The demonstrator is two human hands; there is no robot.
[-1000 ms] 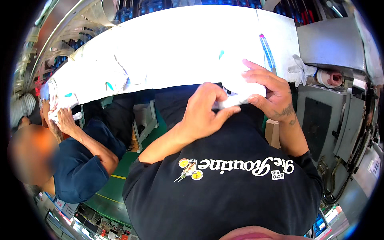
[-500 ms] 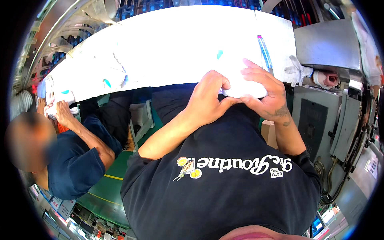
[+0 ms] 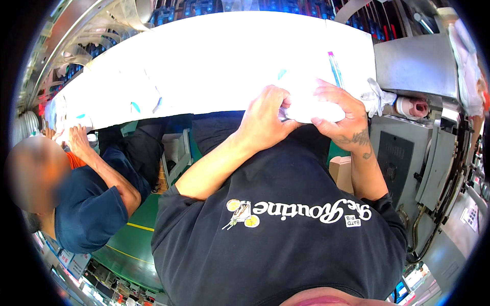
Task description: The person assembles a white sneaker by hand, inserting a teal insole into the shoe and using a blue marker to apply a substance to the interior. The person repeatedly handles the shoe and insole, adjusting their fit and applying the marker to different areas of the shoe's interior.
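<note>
Right of centre in the frame, at the near edge of the bright white table [image 3: 204, 66], the left hand [image 3: 265, 120] and right hand [image 3: 339, 115] are both curled closed around a small white bundle [image 3: 309, 109], probably folded cloth or film, though glare washes it out. It would go best with both grips kept even, the bundle flat on the table edge, clear of the pen [image 3: 334, 69] above.

The bench [image 3: 214, 66] is showing smooth and glossy white; the machine housing [image 3: 416, 64] at far right is looking like matt grey metal; a crumpled white cloth [image 3: 377, 97] is lying beside it.
</note>
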